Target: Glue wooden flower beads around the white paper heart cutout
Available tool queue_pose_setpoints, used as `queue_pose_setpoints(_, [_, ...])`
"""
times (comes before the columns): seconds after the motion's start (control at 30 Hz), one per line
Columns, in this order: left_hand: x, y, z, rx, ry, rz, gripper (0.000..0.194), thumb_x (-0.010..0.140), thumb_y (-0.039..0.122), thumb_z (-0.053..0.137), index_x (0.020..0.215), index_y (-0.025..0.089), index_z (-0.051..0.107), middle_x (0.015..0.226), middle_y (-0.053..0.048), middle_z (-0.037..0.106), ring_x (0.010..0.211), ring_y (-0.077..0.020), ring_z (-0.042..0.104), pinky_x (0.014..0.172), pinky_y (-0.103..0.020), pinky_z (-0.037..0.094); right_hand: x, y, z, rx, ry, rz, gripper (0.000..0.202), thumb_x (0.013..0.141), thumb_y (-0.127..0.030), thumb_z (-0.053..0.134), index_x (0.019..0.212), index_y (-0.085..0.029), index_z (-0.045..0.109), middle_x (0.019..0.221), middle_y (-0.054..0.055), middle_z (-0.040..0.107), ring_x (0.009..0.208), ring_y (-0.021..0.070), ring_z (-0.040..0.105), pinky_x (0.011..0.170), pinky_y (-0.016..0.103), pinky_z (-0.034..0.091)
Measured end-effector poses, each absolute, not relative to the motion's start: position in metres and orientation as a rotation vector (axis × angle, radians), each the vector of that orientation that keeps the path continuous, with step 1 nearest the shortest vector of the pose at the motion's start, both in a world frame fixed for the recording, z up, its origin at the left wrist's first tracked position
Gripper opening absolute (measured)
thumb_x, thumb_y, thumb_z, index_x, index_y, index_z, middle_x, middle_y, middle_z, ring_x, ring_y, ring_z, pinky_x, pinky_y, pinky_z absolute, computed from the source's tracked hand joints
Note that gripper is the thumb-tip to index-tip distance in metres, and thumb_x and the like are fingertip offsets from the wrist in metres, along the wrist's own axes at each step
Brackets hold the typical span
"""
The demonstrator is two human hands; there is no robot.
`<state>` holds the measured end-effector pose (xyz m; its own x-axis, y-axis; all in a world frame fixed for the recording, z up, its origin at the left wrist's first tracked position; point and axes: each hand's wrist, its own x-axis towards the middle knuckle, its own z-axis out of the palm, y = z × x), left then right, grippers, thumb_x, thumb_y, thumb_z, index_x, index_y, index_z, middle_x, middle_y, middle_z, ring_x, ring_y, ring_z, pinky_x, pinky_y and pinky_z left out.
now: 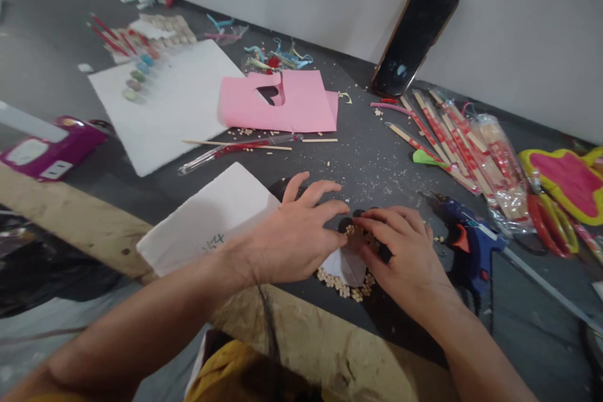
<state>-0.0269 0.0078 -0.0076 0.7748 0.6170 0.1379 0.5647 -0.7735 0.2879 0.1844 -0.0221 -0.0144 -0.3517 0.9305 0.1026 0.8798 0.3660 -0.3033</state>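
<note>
A small white paper piece (346,267) edged with round, pale wooden bits (343,287) lies near the table's front edge. My right hand (405,251) is closed at its right side, fingers bent over the upper rim beside small black pieces (351,224). Its fingertips partly cover that rim. Across from it, my left hand (301,226) has its fingers spread, with the thumb and forefinger close to the upper left edge. A white foam sheet (202,220) with dark writing lies under and beside my left wrist. To the right rests a blue hot glue gun (475,242).
Pink paper (296,107) with a cutout lies on a larger white sheet (155,119). A phone (414,38) leans on the wall. Packaged sticks (456,132), scissors (553,226) and a purple tool (56,147) lie around. Crumbs dot the dark tabletop.
</note>
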Motion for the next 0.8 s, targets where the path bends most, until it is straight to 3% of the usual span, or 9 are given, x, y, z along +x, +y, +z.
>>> queue_pose_setpoints(0.3, [-0.0273, 0.0076, -0.0078, 2.746, 0.919, 0.372, 0.018, 0.088, 0.023, 0.053, 0.089, 0.03, 0.069, 0.121, -0.001, 0.056, 0.128, -0.0319, 0.032, 0.106, -0.065, 0.019, 0.185, -0.0208, -0.0192, -1.542, -2.379, 0.279, 0.025, 0.088, -0.02, 0.052, 0.106, -0.027, 0.067, 0.098, 0.0, 0.07, 0.098, 0.0214, 0.05, 0.085, 0.041, 0.033])
queue_pose_setpoints(0.57, [-0.0271, 0.0083, -0.0082, 2.74, 0.909, 0.387, 0.019, 0.087, 0.022, 0.053, 0.089, 0.031, 0.07, 0.116, -0.001, 0.057, 0.128, -0.0326, 0.032, 0.106, -0.066, 0.02, 0.1837, -0.0213, -0.0202, -1.652, -2.349, 0.271, 0.048, 0.085, -0.019, 0.051, 0.133, -0.027, 0.048, 0.095, 0.004, 0.07, 0.095, 0.0231, 0.053, 0.086, 0.044, 0.034])
queue_pose_setpoints(0.8, [-0.0274, 0.0093, -0.0085, 2.736, 0.877, 0.391, 0.017, 0.087, 0.019, 0.054, 0.09, 0.027, 0.069, 0.113, 0.0, 0.061, 0.128, -0.0308, 0.034, 0.107, -0.063, 0.018, 0.1808, -0.0227, -0.0176, -1.673, -2.325, 0.271, 0.052, 0.084, -0.019, 0.051, 0.135, -0.023, 0.042, 0.093, 0.004, 0.071, 0.098, 0.0234, 0.054, 0.088, 0.045, 0.033])
